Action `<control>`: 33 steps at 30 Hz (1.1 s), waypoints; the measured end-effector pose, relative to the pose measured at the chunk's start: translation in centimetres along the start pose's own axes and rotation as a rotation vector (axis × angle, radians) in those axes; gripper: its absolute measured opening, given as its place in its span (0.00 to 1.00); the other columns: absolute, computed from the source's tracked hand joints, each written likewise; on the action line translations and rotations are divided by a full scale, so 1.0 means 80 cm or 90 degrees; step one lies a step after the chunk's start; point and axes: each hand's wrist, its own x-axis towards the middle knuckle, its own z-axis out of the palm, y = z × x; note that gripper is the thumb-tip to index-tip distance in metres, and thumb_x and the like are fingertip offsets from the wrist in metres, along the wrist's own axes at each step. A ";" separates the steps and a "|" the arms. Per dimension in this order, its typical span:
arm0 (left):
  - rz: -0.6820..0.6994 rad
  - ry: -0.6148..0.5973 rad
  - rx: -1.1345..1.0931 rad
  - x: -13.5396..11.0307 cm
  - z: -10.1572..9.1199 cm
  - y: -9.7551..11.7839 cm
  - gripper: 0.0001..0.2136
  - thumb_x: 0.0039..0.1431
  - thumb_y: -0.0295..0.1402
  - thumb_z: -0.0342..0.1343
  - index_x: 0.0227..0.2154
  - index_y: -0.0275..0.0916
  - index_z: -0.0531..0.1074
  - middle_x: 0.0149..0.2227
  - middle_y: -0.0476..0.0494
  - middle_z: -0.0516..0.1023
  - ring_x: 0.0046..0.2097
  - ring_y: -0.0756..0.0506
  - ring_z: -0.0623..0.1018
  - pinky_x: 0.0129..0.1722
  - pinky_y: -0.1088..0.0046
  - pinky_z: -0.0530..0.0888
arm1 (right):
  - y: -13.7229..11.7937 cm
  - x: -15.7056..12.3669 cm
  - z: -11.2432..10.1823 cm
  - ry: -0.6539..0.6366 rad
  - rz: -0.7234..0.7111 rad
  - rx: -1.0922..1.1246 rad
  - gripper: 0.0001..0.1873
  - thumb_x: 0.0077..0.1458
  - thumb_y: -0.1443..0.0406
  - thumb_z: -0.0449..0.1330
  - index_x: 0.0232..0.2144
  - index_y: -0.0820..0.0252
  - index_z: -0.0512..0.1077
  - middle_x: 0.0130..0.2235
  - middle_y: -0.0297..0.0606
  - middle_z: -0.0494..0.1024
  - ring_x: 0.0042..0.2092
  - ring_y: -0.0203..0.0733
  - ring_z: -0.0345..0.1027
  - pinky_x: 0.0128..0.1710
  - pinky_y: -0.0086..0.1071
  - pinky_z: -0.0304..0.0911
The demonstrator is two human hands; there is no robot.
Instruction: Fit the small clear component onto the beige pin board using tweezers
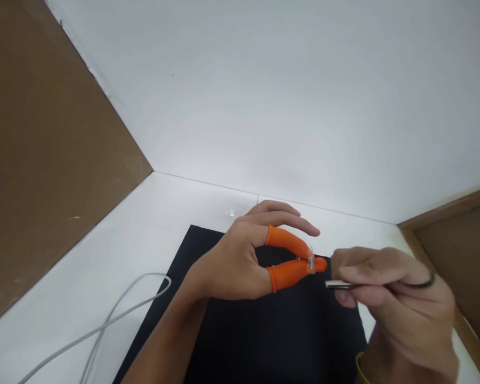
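Tiny clear part (311,261), at centre frame, is being pinched between the orange-capped thumb and forefinger of the left hand (240,261), while the right hand (388,288) is gripping metal tweezers (338,285) just beside it, not yet touching; both are hovering over a black mat (272,341) on the white table (144,240).

Light: you work under bright, even light, with almost no shadows.
Glare: the glossy white back wall (284,96) looks washed out.
Blur: your right hand (392,298) smears softly.
Edges: wall lines bend.
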 end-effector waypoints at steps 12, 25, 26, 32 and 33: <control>-0.018 -0.007 0.003 0.001 0.000 0.003 0.05 0.61 0.25 0.68 0.34 0.42 0.82 0.51 0.45 0.87 0.59 0.42 0.78 0.62 0.60 0.77 | 0.004 0.006 -0.005 0.165 -0.024 -0.019 0.02 0.62 0.62 0.71 0.38 0.51 0.85 0.24 0.29 0.76 0.23 0.33 0.66 0.21 0.34 0.64; -0.003 -0.005 0.008 0.000 0.000 0.002 0.05 0.61 0.24 0.69 0.34 0.42 0.81 0.51 0.45 0.87 0.58 0.43 0.79 0.61 0.62 0.77 | 0.009 0.009 -0.005 0.113 -0.015 -0.016 0.06 0.66 0.67 0.66 0.41 0.49 0.83 0.24 0.28 0.77 0.24 0.33 0.67 0.22 0.31 0.63; -0.003 -0.007 0.009 0.000 -0.001 0.002 0.05 0.61 0.24 0.69 0.34 0.42 0.82 0.51 0.45 0.87 0.58 0.42 0.79 0.62 0.62 0.77 | 0.007 0.008 -0.005 0.091 -0.010 -0.017 0.06 0.66 0.67 0.67 0.41 0.50 0.84 0.24 0.29 0.77 0.24 0.34 0.68 0.22 0.31 0.63; -0.024 0.008 0.016 -0.001 -0.005 -0.007 0.03 0.62 0.28 0.69 0.35 0.42 0.82 0.51 0.43 0.86 0.60 0.42 0.78 0.61 0.60 0.77 | -0.004 -0.001 -0.012 0.019 -0.005 0.000 0.05 0.62 0.65 0.70 0.41 0.51 0.85 0.23 0.31 0.78 0.23 0.34 0.68 0.23 0.33 0.66; -0.036 0.012 0.021 -0.002 -0.004 -0.009 0.02 0.63 0.29 0.68 0.35 0.42 0.82 0.51 0.43 0.86 0.59 0.42 0.78 0.61 0.59 0.76 | -0.002 -0.001 -0.016 0.036 -0.007 0.005 0.04 0.63 0.64 0.70 0.41 0.50 0.85 0.22 0.30 0.76 0.22 0.34 0.67 0.23 0.32 0.65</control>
